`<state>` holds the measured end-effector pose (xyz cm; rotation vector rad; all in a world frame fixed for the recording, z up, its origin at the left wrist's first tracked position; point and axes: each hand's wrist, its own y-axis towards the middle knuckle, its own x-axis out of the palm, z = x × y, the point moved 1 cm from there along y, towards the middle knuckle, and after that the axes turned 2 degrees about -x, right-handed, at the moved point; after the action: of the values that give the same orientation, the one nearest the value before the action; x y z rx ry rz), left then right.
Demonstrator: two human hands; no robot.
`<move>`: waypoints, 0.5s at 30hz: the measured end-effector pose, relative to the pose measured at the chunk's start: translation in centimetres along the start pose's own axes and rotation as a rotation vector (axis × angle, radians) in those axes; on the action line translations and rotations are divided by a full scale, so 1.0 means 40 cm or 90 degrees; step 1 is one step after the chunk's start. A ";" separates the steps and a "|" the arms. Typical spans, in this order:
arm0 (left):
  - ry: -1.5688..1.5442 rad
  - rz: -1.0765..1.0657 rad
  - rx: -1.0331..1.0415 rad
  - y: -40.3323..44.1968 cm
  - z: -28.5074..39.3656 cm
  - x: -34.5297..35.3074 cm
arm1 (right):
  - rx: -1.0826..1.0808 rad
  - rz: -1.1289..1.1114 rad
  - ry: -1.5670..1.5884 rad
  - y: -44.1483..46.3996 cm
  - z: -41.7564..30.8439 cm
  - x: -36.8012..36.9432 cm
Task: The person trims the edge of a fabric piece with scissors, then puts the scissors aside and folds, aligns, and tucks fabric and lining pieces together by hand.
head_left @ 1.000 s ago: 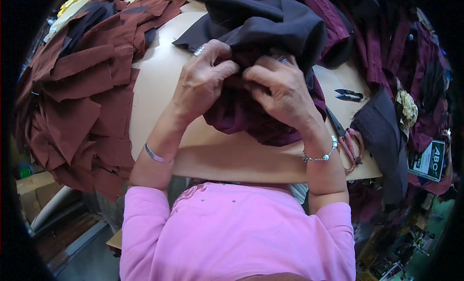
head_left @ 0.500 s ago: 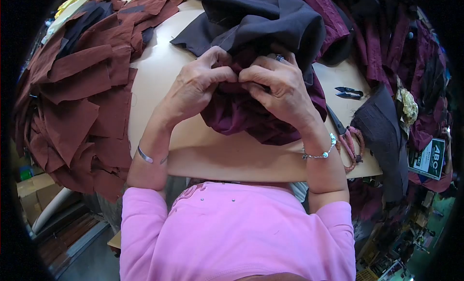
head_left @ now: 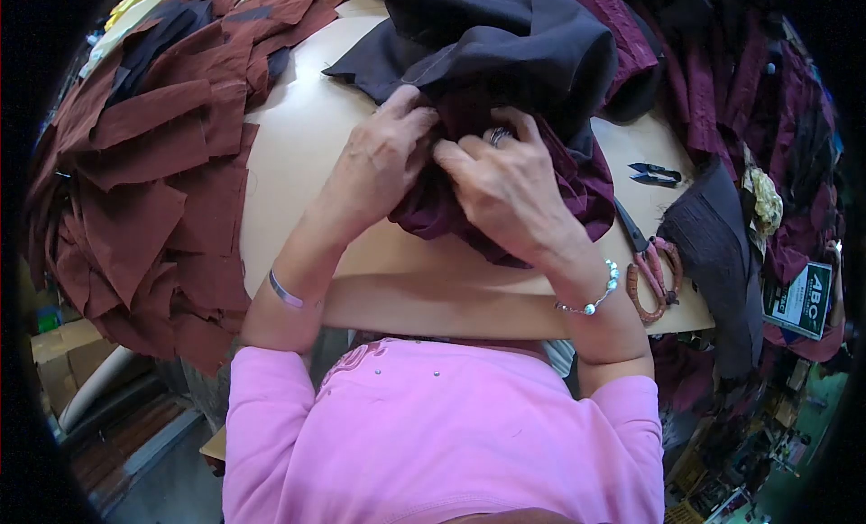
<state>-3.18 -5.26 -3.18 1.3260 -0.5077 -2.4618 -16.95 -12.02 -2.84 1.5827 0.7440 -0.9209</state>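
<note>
My left hand (head_left: 383, 154) grips the bunched cloth from its left side, fingers curled inward. Close beside it, my right hand (head_left: 501, 177), with a ring on one finger, pinches the same cloth. The part between my hands is shiny maroon cloth (head_left: 577, 186), which spills below and to the right of them. Black cloth (head_left: 505, 37) with a visible seam line is heaped just beyond my fingers and seems to join the maroon part. My fingertips are partly buried in the folds, so the exact spot they hold is hidden.
Brown cut pieces (head_left: 149, 199) are piled along the left of the table (head_left: 298, 181). On the right lie thread snips (head_left: 655, 174), scissors (head_left: 649, 258) with wrapped handles and a dark cloth strip (head_left: 722, 244). More maroon and black cloth (head_left: 749, 100) hangs at the far right.
My right hand has moved slightly down and left, and my left wrist has swung a little right. The maroon cloth has shifted and bunched differently; the black cloth moved slightly right.
</note>
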 end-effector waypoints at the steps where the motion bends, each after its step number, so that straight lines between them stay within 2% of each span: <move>1: -0.016 0.023 0.008 0.003 -0.014 0.002 | 0.008 -0.012 -0.037 0.000 -0.016 0.001; 5: 0.010 0.111 0.036 0.020 0.010 -0.034 | 0.006 0.017 -0.129 0.005 -0.039 -0.010; 6: -0.036 0.127 0.024 0.026 0.021 -0.042 | 0.000 0.055 -0.137 0.004 -0.038 -0.011; 9: -0.142 0.099 -0.030 0.022 0.042 -0.067 | -0.024 0.149 -0.148 0.011 -0.029 -0.012; 11: -0.101 0.099 0.001 0.020 0.044 -0.073 | -0.037 0.175 -0.135 0.009 -0.025 -0.015; 15: 0.030 0.104 0.034 0.009 0.039 -0.058 | -0.028 0.067 -0.093 0.017 -0.028 -0.030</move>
<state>-3.24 -4.36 -0.51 1.3041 -0.6468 -2.2950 -16.78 -11.03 -1.37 1.4848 0.5694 -0.9255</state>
